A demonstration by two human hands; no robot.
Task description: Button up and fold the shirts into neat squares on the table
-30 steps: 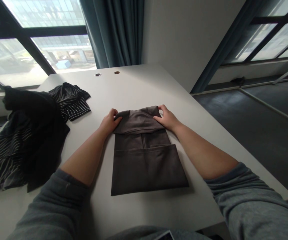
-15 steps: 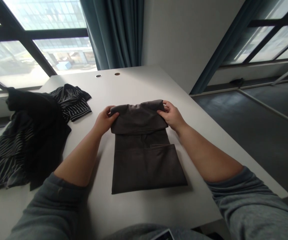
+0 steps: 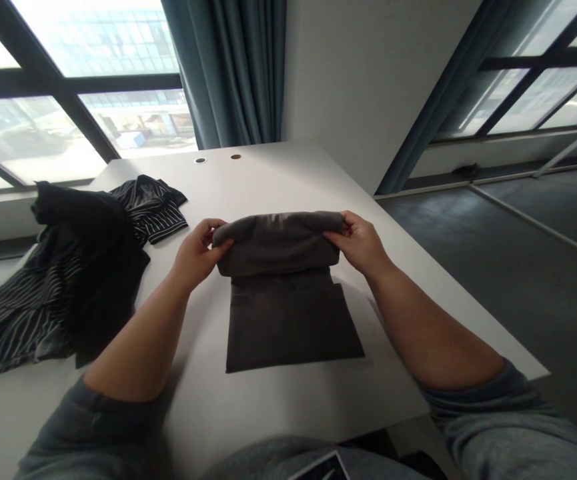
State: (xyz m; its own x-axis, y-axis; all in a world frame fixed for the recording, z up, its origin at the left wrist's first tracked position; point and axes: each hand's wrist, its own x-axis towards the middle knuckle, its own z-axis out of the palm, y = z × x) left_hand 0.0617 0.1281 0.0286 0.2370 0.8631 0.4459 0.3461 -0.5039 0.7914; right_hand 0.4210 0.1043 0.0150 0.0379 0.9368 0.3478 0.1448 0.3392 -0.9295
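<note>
A dark grey folded garment [image 3: 293,327] lies in front of me, its near part flat on the table. Its far end is turned over into a thick, rounded fold that stands raised off the lower layer. My left hand [image 3: 198,257] pinches the left end of this fold, thumb in front and fingers behind. At the right end, my right hand [image 3: 361,241] grips the fold the same way, its thumb pressed on the near face. Whether the garment is a shirt or trousers I cannot tell.
On the left of the white table [image 3: 268,407] lies a heap of black clothing [image 3: 103,267] with white-striped pieces [image 3: 161,213]. Two round cable holes [image 3: 201,160] sit near the far edge. Beyond stand a blue curtain [image 3: 228,73] and windows; grey floor lies to the right.
Both hands have drawn the fold a little toward me and slightly apart. The raised fold now covers more of the lower layer.
</note>
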